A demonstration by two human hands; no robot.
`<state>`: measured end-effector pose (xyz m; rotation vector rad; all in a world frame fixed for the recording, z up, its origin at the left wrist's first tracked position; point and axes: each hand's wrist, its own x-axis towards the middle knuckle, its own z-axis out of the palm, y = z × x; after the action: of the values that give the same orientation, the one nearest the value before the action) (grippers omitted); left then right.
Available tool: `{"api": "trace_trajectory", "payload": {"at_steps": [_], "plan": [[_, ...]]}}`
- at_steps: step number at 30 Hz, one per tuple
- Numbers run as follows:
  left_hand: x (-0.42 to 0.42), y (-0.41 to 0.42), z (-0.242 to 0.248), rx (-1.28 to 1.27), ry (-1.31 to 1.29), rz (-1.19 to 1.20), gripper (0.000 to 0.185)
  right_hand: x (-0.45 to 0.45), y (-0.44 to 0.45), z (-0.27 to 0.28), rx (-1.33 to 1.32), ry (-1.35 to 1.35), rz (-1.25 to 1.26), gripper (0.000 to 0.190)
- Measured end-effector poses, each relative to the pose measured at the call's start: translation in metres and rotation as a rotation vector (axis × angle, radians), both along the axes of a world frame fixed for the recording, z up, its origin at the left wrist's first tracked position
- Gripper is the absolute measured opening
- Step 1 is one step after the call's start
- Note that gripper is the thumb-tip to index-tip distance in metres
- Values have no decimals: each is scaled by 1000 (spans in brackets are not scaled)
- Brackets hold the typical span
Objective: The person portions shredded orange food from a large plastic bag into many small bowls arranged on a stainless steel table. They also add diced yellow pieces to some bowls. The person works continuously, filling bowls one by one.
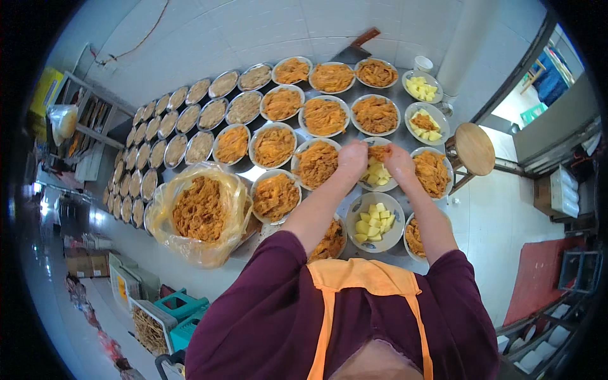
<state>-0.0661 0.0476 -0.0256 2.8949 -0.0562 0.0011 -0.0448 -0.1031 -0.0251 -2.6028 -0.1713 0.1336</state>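
Both of my hands are over a bowl of cut potato (376, 173). My right hand (400, 162) grips a piece of orange-brown coated meat (378, 152) at the bowl's far side. My left hand (353, 156) meets the same piece from the other side, its fingers partly hidden. Nearer to me stands a bowl of bare potato chunks (375, 222). Beyond, at the right, a bowl of potato has a little coated meat on top (424, 121), and another holds only potato (421, 88). An open plastic bag of coated meat (199, 211) lies to the left.
Several bowls of coated meat (325, 116) surround my hands. Rows of filled metal bowls (188, 118) cover the table's left part. A cleaver (354, 51) leans at the wall, near a small white cup (422, 63). A round wooden stool (474, 149) stands to the right.
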Motion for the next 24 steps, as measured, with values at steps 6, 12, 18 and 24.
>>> {"api": "trace_trajectory", "payload": {"at_steps": [6, 12, 18, 24], "plan": [[-24, 22, 5, -110, -118, -21, 19, 16, -13, -31, 428, 278, -67, 29], [-154, 154, 88, -587, -445, 314, 22, -14, 1, 6, 436, 179, -69, 25], [-262, 356, 69, 32, -139, 520, 37, -68, 120, 46, 352, 82, 308, 20], [-320, 361, 59, -122, -263, 545, 36, 16, 140, -20, 553, 88, -273, 18]]}}
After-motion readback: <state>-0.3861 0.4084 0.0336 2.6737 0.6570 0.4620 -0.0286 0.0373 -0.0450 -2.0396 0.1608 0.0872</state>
